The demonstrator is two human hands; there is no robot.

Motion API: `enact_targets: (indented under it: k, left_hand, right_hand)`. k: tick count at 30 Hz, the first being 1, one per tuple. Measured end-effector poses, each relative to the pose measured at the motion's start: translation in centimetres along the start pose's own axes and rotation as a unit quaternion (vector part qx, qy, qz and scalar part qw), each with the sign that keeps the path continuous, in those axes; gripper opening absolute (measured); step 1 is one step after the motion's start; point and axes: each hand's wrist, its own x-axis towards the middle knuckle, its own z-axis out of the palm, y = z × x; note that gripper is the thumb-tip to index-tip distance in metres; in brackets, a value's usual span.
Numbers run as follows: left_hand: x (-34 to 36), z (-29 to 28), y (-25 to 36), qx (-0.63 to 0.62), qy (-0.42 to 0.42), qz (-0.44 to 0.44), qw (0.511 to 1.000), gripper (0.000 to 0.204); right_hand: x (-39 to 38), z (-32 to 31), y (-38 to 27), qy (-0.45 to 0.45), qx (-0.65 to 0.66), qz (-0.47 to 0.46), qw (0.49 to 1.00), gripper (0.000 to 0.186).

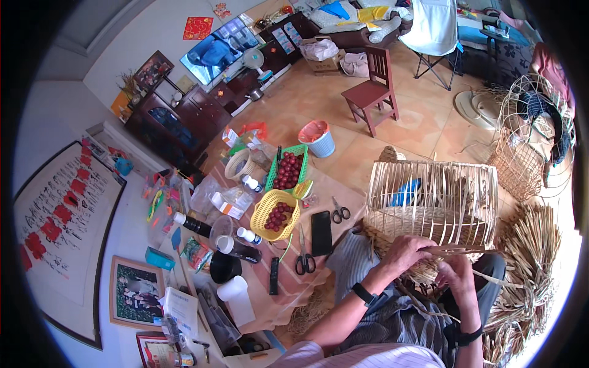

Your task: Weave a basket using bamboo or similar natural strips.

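A half-woven straw basket (pixel 423 222) rests on my lap, its upright stakes standing apart above a densely woven part. At its near edge my left hand (pixel 406 254) is closed, fingers pinching a flat straw strip (pixel 457 249) along the rim. Close beside it on the right, my right hand (pixel 457 277) has its fingers curled in on the straw at the same edge; the fingertips are partly hidden. A long loose strand (pixel 500 282) trails rightward from there. Something blue (pixel 405 192) shows through the stakes.
A big bundle of dry straw (pixel 529 260) stands at my right. The cloth-covered table (pixel 353 199) on my left carries scissors (pixel 305 262), smaller scissors (pixel 340 211), a black phone (pixel 321 233), and yellow (pixel 261 221) and green (pixel 305 154) fruit baskets. Beyond are a bin (pixel 319 146) and a chair (pixel 368 95).
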Motion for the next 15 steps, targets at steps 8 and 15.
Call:
enact_targets:
  k: [8, 15]
  left_hand:
    - [0.1, 0.8, -0.1, -0.002, -0.018, -0.067, 0.998, 0.048]
    - [-2.8, 4.8, 1.8, 0.273, 0.007, 0.016, 0.962, 0.105]
  right_hand:
    - [4.8, -0.5, -1.9, 0.111, 0.065, -0.089, 0.988, 0.020]
    - [7.1, -1.1, -1.3, 0.102, 0.093, -0.141, 0.980, 0.016]
